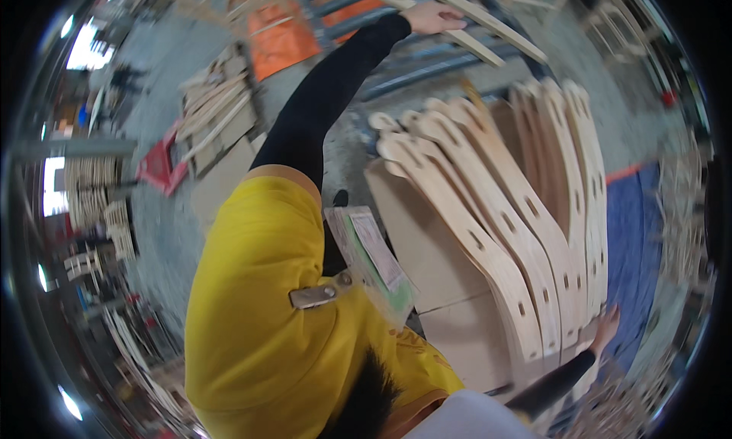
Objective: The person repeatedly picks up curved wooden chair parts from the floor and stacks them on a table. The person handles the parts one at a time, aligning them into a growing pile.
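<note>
My left hand point(433, 17) reaches far forward, its fingers bent over a pale wooden slat point(476, 47) that lies on a rack of grey metal rollers point(412, 79). A second wooden slat point(492, 23) runs alongside it to the right. At the lower right, my right hand point(606, 331) is beside the lower ends of several curved wooden pieces point(507, 218). Its fingers look stretched out and hold nothing that I can see; contact with the nearest piece is unclear. These pieces have rounded tops and small slots, and they stand in a row on a brown board point(446, 260).
An orange sheet point(278, 38) hangs by the rollers. To the left, wooden offcuts point(221, 107) lie piled near a red metal frame point(162, 164). Blue sheeting point(637, 248) spreads along the right. A badge holder point(374, 260) dangles from my yellow shirt.
</note>
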A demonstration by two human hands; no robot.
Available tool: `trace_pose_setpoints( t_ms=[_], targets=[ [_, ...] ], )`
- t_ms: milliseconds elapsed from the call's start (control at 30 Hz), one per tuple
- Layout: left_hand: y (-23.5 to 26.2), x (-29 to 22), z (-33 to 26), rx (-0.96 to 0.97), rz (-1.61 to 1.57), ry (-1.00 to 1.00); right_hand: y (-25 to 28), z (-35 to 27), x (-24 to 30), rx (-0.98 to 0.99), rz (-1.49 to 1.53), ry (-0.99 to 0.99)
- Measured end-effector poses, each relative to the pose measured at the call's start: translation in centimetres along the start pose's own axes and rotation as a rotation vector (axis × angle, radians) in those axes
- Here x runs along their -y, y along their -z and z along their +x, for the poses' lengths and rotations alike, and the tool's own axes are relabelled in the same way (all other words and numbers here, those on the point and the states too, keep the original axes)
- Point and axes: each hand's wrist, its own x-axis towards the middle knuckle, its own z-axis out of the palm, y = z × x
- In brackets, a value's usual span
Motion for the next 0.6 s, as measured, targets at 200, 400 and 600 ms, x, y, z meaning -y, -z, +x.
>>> trace_pose_setpoints(
  t_ms=[200, 400, 600],
  targets=[
    [8.6, 27.9, -43.2, -0.303, 0.483, 0.772, 13.6, 0.2, 28.2, -0.256, 0.464, -0.029],
    [0.7, 21.7, -81.6, 0.77, -0.001, 1.366, 21.0, -3.5, 55.8, -0.181, 0.738, 0.315],
    [0.8, 20.0, -83.3, 0.624, -0.321, 1.248, 24.4, -2.2, 85.3, 0.037, 0.702, 0.734]
  ],
)
